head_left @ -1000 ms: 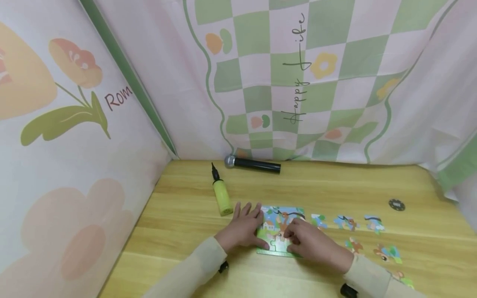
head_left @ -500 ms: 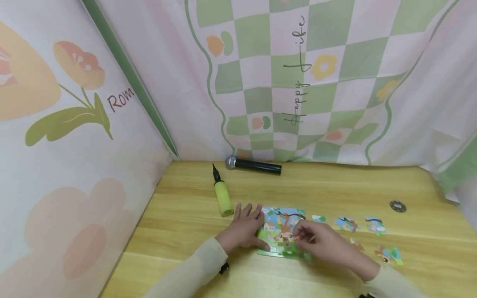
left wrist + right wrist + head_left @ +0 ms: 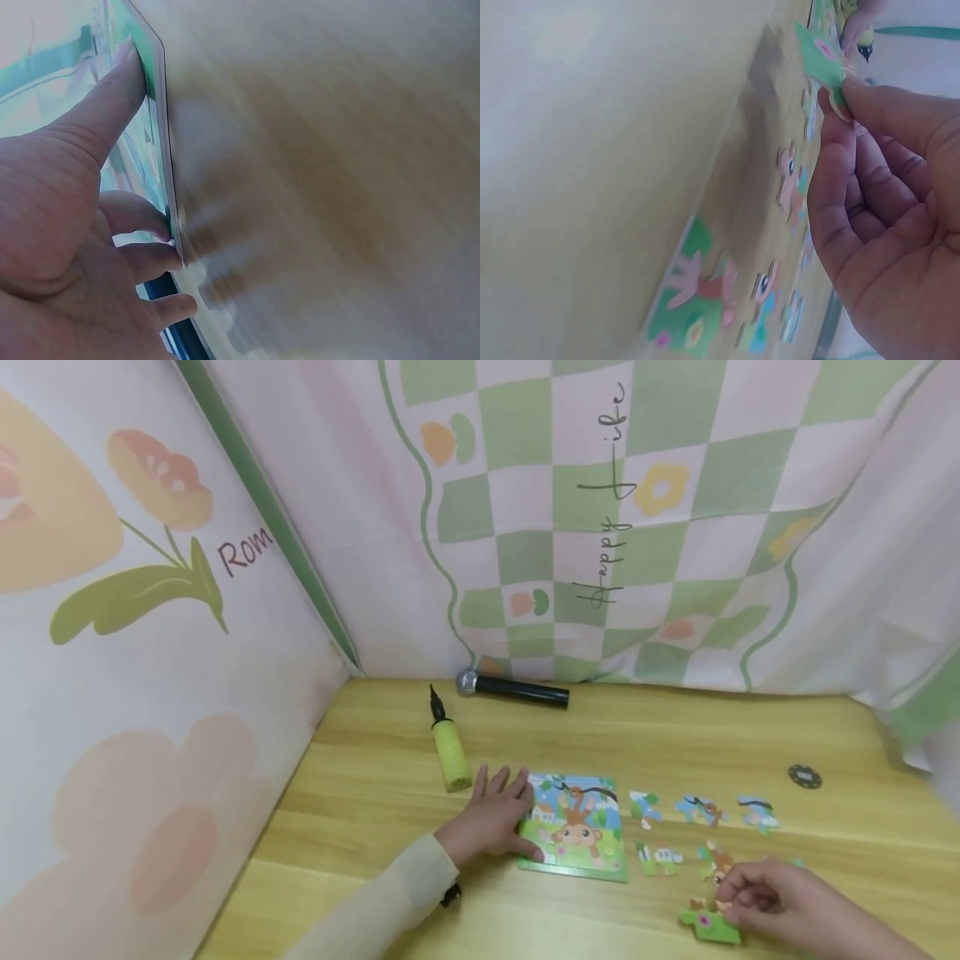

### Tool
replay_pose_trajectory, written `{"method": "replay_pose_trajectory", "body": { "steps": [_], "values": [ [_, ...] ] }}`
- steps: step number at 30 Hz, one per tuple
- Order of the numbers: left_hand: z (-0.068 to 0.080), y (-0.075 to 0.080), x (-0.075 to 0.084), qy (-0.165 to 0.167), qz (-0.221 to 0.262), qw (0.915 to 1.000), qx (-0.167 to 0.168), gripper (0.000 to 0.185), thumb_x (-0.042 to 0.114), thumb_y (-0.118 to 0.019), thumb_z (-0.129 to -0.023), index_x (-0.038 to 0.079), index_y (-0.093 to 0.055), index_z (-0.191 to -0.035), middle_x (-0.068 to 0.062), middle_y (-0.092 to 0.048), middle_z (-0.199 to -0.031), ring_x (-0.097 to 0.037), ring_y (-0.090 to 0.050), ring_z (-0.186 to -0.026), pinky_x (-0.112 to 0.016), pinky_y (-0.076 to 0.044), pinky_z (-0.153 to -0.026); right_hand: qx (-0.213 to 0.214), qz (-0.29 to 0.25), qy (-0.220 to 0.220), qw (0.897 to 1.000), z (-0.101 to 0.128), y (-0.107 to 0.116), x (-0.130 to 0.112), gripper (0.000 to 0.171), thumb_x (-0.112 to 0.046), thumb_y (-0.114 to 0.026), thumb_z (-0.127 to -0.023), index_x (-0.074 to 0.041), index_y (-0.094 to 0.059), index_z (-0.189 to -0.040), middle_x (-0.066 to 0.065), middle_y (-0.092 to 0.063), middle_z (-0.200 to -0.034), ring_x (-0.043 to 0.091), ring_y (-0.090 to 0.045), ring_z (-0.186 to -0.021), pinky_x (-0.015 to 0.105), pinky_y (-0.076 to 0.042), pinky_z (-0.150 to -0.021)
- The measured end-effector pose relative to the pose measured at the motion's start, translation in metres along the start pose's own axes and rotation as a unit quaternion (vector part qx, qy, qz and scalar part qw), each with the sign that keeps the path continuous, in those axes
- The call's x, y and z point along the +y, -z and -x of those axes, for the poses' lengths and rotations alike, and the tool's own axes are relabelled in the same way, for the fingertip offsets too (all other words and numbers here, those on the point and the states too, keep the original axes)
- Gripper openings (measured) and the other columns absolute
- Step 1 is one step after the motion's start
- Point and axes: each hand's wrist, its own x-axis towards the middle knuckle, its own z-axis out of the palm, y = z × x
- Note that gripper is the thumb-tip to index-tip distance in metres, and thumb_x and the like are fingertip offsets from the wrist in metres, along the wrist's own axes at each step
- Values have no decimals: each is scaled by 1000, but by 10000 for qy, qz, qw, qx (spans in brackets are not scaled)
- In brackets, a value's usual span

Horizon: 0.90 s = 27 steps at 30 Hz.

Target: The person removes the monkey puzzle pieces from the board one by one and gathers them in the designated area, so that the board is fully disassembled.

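My left hand (image 3: 491,818) rests at the left edge of a square puzzle board (image 3: 570,863) with a monkey picture, fingers spread and thumb on its front left corner. In the left wrist view, the thumb (image 3: 105,105) lies on the board's face while the other fingers reach along its edge. To the right, my right hand (image 3: 780,902) pinches a green puzzle piece (image 3: 708,925) with a pink flower between thumb and fingertips. That same puzzle piece (image 3: 821,56) is held tilted above the table in the right wrist view, its shadow below.
Loose puzzle pieces (image 3: 701,810) lie in rows right of the board; a green corner piece (image 3: 694,300) is near the front. A black chip (image 3: 805,777) lies farther right. Behind are a yellow-green hand pump (image 3: 452,756) and a black microphone (image 3: 521,691) by the curtain (image 3: 585,527).
My right hand has lifted the green puzzle piece off the front part of the board and carried it right and toward me. My left hand has stayed at the board.
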Motion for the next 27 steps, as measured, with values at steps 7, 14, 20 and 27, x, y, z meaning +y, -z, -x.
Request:
{"method": "replay_pose_trajectory", "body": {
  "steps": [7, 14, 20, 27],
  "values": [
    [0, -2, -1, 0, -77, 9999, -75, 108, 74, -65, -78, 12, -32, -160, -8, -9, -168, -35, -7, -153, -57, 9, -118, 41, -67, -665, 9978, 15, -5, 16, 13, -13, -66, -99, -2, -68, -106, -7, -67, -92, 9, -64, -79, 26, -55, -66],
    [0, 1, 0, 45, -62, 9999, -88, 107, 74, -65, -78, 12, -33, -160, -7, -10, -168, -34, -7, -153, -56, 8, -118, 197, 455, -939, 9943, 19, -1, 20, 13, -17, -69, -98, -6, -68, -103, -8, -64, -88, 6, -60, -74, 26, -53, -62],
    [0, 4, 0, -128, -149, 9998, -80, 107, 74, -64, -79, 11, -32, -160, -9, -10, -168, -35, -7, -153, -57, 8, -118, 582, 1064, -1149, 9859, 21, -1, 13, 17, -25, -70, -98, -9, -69, -104, -6, -65, -91, 2, -57, -75, 25, -52, -62],
    [1, 3, -4, -183, -87, 9997, -136, 107, 73, -65, -80, 12, -31, -160, -9, -8, -168, -35, -8, -153, -57, 8, -118, 918, 1337, -685, 9844, 15, -2, -1, 19, -23, -64, -102, -6, -68, -109, -3, -69, -100, 1, -63, -85, 24, -55, -67]
  ]
}}
